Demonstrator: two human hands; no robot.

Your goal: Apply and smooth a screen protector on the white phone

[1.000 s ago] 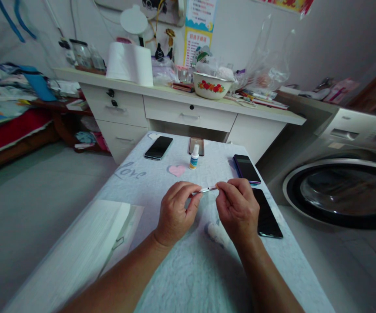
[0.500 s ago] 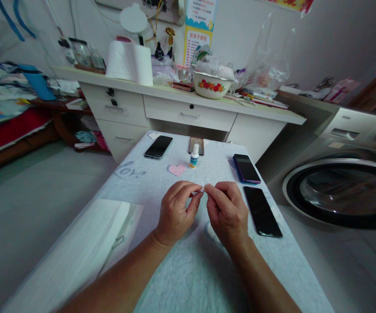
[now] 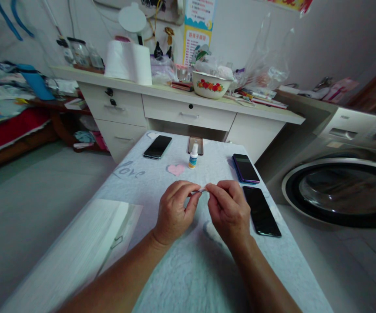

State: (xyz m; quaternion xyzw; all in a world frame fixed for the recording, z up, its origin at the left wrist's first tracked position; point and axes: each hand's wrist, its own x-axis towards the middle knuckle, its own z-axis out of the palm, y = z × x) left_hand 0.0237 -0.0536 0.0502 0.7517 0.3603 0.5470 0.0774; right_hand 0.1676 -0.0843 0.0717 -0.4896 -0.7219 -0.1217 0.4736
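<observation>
My left hand [image 3: 177, 209] pinches a small thin whitish piece [image 3: 201, 190] between thumb and forefinger above the table. The fingers of my right hand [image 3: 230, 208] are curled, and their tips close on the piece's other end. Its kind is too small to tell. Just beyond the hands, a little white bottle [image 3: 193, 156] with a blue and yellow label stands upright. A black phone [image 3: 261, 211] lies right beside my right hand. Another phone [image 3: 246, 168] with a purplish-blue edge is behind it. A third dark phone [image 3: 158, 147] rests at the far left of the table.
A brown phone case-like thing [image 3: 196, 145] lies behind the bottle. White papers [image 3: 73, 248] and a paper clip [image 3: 116, 242] lie at the near left. Across the table stands a white drawer desk [image 3: 188, 108] bearing a floral bowl [image 3: 211, 85]. A washing machine [image 3: 341, 143] is at right.
My right hand has shifted slightly right, away from the left, and a little more of the thin piece shows between the fingertips. The things on the table have stayed in place.
</observation>
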